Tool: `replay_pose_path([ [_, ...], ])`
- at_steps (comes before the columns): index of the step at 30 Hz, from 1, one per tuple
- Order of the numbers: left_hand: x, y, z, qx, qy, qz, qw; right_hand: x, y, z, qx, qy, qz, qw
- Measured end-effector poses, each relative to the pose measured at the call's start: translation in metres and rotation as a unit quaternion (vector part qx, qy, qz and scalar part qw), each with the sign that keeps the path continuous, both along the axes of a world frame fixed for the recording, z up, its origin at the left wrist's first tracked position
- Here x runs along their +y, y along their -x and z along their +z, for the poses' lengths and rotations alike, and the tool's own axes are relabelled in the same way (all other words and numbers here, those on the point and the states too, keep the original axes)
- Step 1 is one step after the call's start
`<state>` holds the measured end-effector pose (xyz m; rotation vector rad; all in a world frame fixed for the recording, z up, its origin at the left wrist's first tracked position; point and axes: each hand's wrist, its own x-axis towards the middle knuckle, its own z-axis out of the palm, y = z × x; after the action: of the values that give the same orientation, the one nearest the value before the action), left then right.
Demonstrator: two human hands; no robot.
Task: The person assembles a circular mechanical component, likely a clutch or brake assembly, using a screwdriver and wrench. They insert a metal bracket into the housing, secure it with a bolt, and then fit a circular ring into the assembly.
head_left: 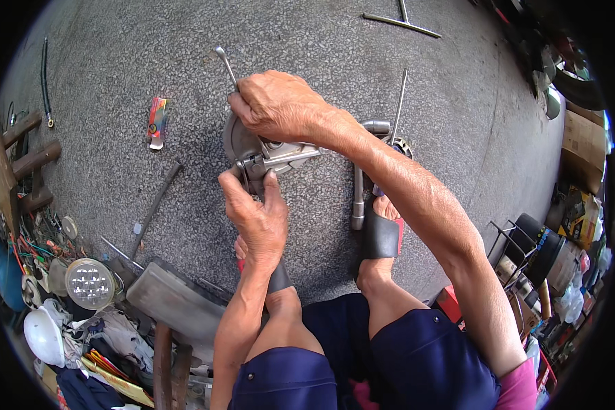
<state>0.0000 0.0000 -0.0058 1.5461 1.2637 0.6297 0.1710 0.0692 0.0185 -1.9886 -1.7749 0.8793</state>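
A round grey cast-metal part (236, 142) with a lever-like arm lies in front of my feet on the speckled floor. Over its upper side, the fingers of my right hand (277, 102) are closed on a slim silver wrench (225, 63), whose one end sticks out up and left. The wrench's other end is hidden by my hand. My left hand (256, 217) pinches the near edge of the metal part, thumb and fingers on either side of a small fitting (254, 166).
A small colourful box (157, 123) lies left of the metal part. Near my right foot are an angled socket wrench (358, 198) and a screwdriver (401, 102). A T-shaped bar (403, 26) lies farther off. Clutter surrounds a round lamp (90, 283) at left; cardboard boxes (584, 147) stand right.
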Motion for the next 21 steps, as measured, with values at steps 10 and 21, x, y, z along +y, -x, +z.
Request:
replay_pose_path([
  [10,0.003,0.001,0.002,0.042,0.009,-0.002,0.999,-0.040,0.007,0.030,0.048,-0.151,-0.163,0.974],
  [21,0.003,0.000,0.000,0.029,0.015,0.018,0.999,-0.113,0.038,0.003,0.041,-0.295,-0.084,0.951],
])
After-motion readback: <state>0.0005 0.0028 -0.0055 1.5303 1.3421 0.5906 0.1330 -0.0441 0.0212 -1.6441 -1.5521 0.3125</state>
